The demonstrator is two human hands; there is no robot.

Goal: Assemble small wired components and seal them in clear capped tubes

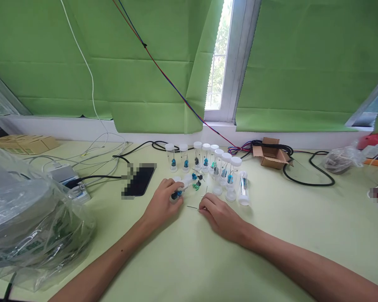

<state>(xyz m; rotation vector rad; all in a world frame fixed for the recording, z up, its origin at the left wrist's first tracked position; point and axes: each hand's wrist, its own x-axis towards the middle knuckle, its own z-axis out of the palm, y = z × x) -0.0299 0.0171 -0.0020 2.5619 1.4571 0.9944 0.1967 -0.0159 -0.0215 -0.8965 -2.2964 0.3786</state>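
My left hand (165, 199) is closed around a small clear tube (185, 183), with a blue and black piece (177, 194) by its fingertips. Part of that tube is covered by the fingers. Thumb and fingers of my right hand (219, 214) pinch a thin metal pin (192, 207) that points left, just above or on the table. Between and beyond the hands lie loose blue (194, 176), black (200, 177) and green pieces (196, 185). Behind them stand several white-capped clear tubes (185, 157) holding similar pieces with thin pins.
One capped tube (244, 188) lies on its side at right, near a loose white cap (217, 191). A black phone (141, 180) is left of the hands. Farther out are a bagged bulky object (34, 226), power strip (72, 180), open cardboard box (271, 157) and black cable (315, 184).
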